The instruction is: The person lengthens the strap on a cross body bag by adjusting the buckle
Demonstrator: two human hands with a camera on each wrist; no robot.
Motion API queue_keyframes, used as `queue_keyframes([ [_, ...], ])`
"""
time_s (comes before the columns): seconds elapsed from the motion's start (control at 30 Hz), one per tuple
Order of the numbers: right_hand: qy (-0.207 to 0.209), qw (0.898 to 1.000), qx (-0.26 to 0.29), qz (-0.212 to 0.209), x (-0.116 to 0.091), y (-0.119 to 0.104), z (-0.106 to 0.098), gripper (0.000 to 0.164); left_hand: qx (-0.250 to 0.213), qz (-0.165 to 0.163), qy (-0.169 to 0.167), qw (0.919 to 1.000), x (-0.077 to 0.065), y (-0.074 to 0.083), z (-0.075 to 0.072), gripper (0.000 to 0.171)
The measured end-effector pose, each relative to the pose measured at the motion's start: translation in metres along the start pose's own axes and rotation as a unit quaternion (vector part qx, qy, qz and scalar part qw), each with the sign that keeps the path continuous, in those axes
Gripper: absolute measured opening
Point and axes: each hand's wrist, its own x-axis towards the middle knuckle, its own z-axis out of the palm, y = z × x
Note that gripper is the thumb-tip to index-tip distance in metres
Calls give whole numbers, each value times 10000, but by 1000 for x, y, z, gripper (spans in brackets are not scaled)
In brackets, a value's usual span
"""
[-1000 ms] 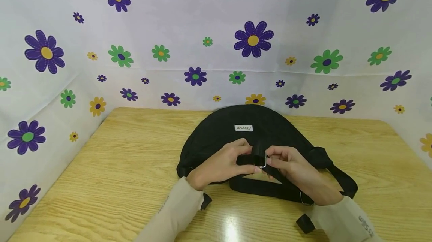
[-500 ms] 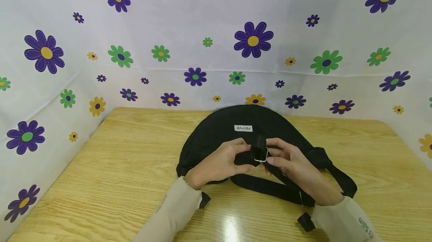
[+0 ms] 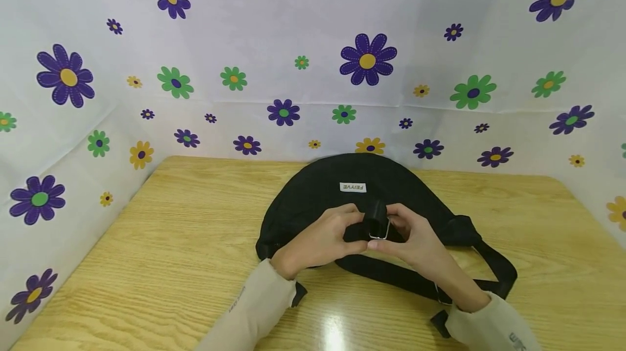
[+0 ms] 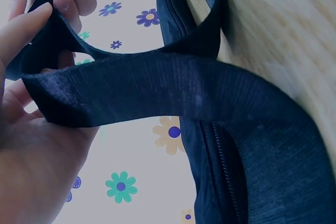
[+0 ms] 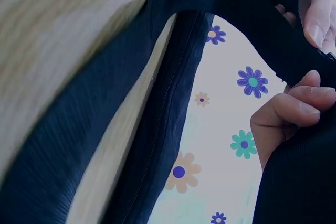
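A black crescent-shaped waist bag [image 3: 313, 204] lies on the table, its white label upside down in the head view. Just in front of the label, both hands work on the bag's black webbing strap [image 4: 147, 87], which is folded into a small upright loop [image 3: 375, 212]. My left hand [image 3: 325, 237] pinches the loop from the left, thumb below and fingers above. From the other side my right hand [image 3: 423, 242] grips the strap at a silver metal buckle [image 3: 380, 238], the thumb at its lower edge. Strap and fingers partly hide the buckle.
More of the strap [image 3: 504, 269] curves over the wooden table [image 3: 171, 242] to the right. A second metal buckle [image 3: 440, 294] shows beside the right wrist, with a black strap end [image 3: 440, 323] below it. A white flowered cloth [image 3: 313, 25] hangs behind.
My right hand has turned slightly, its thumb moving left and down to the buckle's lower edge. The loop rose, then sank a little. My left hand has barely moved.
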Motion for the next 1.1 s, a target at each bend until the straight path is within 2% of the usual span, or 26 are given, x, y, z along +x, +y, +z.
queue_keyframes([
  [0.27,-78,9954,-953,-107,2,-3,-7,42,40,-328,-71,9994,-3,0,-4,50],
  [0.47,-280,9933,-1065,-357,0,-3,-15,39,38,-261,-104,9996,-4,1,-6,46],
  [0.7,-312,9898,-1279,-540,-4,3,-20,34,162,-79,-185,9997,-3,2,-8,44],
  [1.1,-474,9843,-1581,-632,-11,7,-35,39,186,16,-299,9994,-10,-6,-13,42],
])
